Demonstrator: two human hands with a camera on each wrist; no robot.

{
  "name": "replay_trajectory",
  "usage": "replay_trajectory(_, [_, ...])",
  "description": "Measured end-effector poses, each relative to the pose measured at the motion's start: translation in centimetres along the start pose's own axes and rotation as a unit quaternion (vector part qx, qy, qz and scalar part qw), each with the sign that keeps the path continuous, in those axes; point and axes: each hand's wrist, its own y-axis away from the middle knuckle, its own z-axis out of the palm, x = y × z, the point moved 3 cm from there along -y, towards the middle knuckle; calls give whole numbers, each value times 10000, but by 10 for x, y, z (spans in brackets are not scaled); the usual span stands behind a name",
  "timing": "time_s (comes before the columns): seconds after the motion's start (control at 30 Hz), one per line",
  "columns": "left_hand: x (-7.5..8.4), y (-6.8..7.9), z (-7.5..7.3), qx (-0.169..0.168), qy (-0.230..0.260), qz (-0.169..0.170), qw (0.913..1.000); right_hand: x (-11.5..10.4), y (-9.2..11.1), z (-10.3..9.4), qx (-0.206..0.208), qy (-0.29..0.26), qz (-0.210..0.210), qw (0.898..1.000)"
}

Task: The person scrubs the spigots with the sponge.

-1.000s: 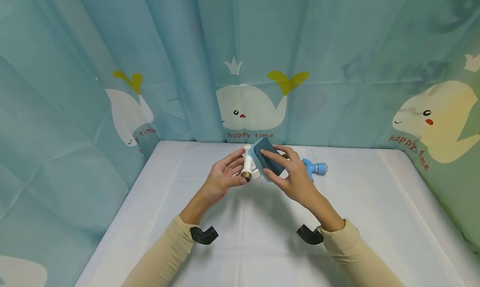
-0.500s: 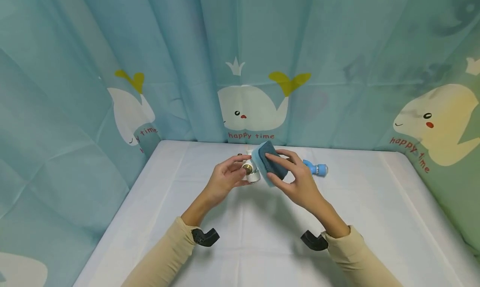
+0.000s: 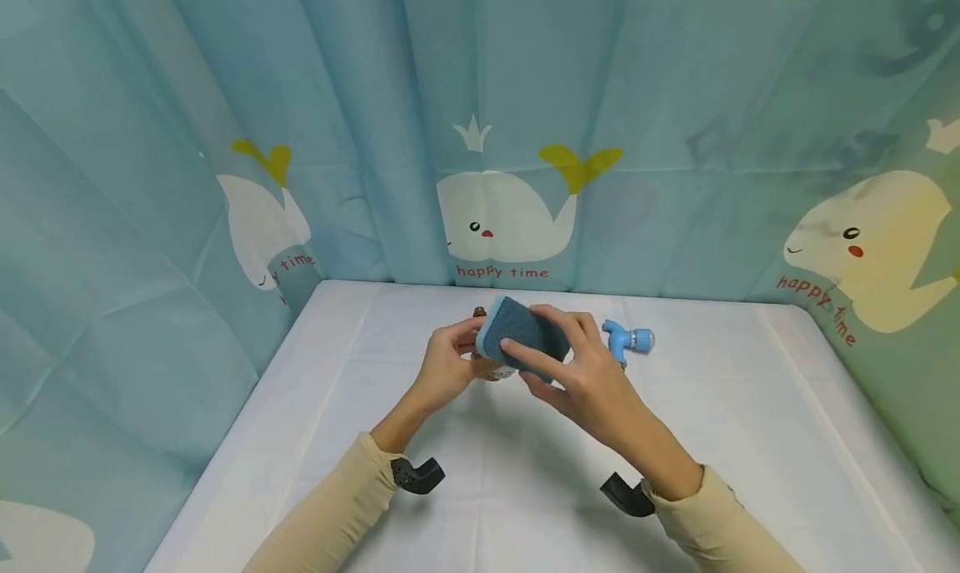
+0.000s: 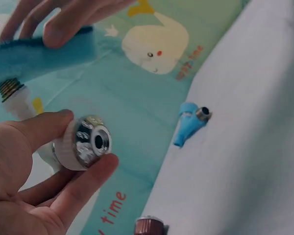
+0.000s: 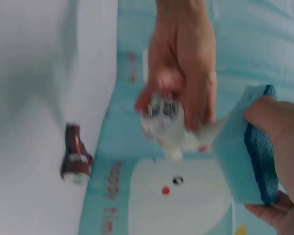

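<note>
My left hand [image 3: 442, 369] holds a white plastic tap [image 5: 179, 134] by its ribbed, chrome-capped knob [image 4: 83, 142]. In the head view the sponge hides most of the tap. My right hand [image 3: 588, 377] grips a two-layer sponge [image 3: 521, 336], light blue on one side and dark blue on the other. The light side faces the tap. Brass threads [image 4: 11, 89] at one end of the tap meet the sponge's lower edge in the left wrist view. Both hands are raised over the white table.
To the right of my right hand lies a blue tap [image 3: 626, 340] on the white-covered table [image 3: 480, 506]. A brown tap [image 5: 76, 154] lies behind my left hand, mostly hidden in the head view. A curtain with whales [image 3: 495, 215] hangs behind the table's far edge.
The left hand has turned the tap over, bringing its knob toward the camera. The sponge has swung left and down, and now covers the tap in the head view.
</note>
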Motion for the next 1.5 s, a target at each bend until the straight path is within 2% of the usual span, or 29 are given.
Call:
replay_trajectory(0.1, [-1,0,2,-6,-519,198,9985,2,2,-3,-28,66,51,10000])
replay_trajectory(0.2, [0,1,4,53,-1099,535,9925,8,5,-4,-110,-327,109,9993])
replay_trajectory(0.27, [1,1,6,18,-1249,721,9895,19,8,-5,-60,-609,419,9972])
replay_trajectory(0.4, [3,2,11,-362,-1209,1086,9860,47,15,-3,41,-1112,1185,9867])
replay_trajectory(0.57, [7,4,18,-1003,-1304,1604,9733,63,24,3,-431,-1198,1409,9818])
replay_trajectory(0.67, [8,1,24,-1206,-1527,1778,9646,68,32,-2,-445,-1181,1627,9786])
replay_trajectory(0.77, [4,-10,33,-1259,-2008,1891,9529,78,45,-13,-322,-1140,2093,9706])
replay_trajectory(0.87, [-7,-30,46,-1356,-2905,1572,9341,96,63,-27,-240,-1111,2796,9534])
replay_trajectory(0.93, [-18,-46,58,-1555,-3658,1225,9094,105,75,-36,-260,-1132,3198,9403])
replay_trajectory(1.03, [-35,-70,77,-1908,-4622,798,8623,111,86,-42,-502,-1157,3489,9286])
replay_trajectory(1.13, [-52,-89,92,-2073,-5246,704,8227,112,92,-43,-718,-1173,3660,9204])
replay_trajectory(1.2, [-61,-96,98,-2117,-5603,693,7978,112,96,-43,-811,-1207,3745,9157])
replay_trajectory(1.3, [-66,-100,99,-2049,-6022,697,7684,113,102,-45,-819,-1245,3807,9126])
replay_trajectory(1.33, [-65,-100,97,-1914,-6117,661,7648,113,104,-46,-806,-1238,3818,9123])
replay_trajectory(1.4, [-61,-101,87,-1418,-6209,443,7697,114,107,-49,-762,-1226,3835,9122])
replay_trajectory(1.43, [-60,-101,80,-1079,-6226,240,7747,115,109,-50,-741,-1216,3849,9119])
replay_trajectory(1.5, [-57,-101,63,-405,-6110,-398,7896,115,112,-52,-719,-1195,3885,9108])
